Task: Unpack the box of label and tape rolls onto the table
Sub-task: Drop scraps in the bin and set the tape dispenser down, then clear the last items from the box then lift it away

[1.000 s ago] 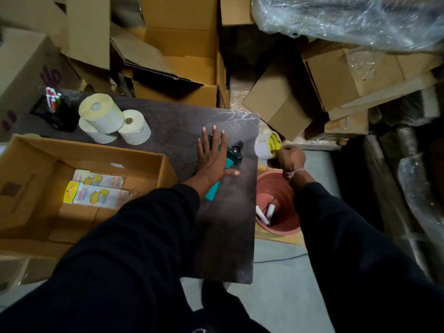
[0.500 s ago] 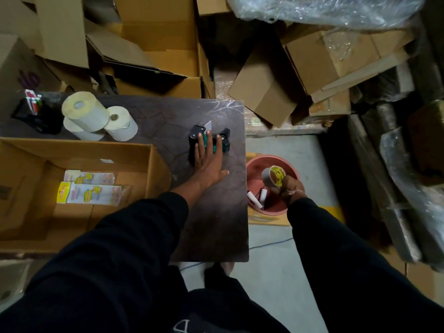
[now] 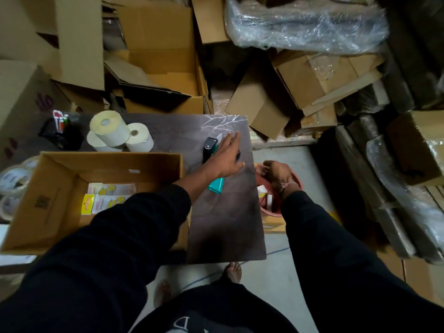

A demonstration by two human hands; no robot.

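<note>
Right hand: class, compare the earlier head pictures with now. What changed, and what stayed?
The right hand carried a tape roll over the red tub and let go; now it hangs empty. The left hand stayed flat on the dispenser; box and label rolls unchanged.

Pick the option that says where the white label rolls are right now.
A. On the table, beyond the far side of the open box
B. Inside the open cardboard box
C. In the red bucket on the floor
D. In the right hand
A: the white label rolls stand clustered on the dark table just past the far wall of the open cardboard box, which holds only flat packets.
</note>
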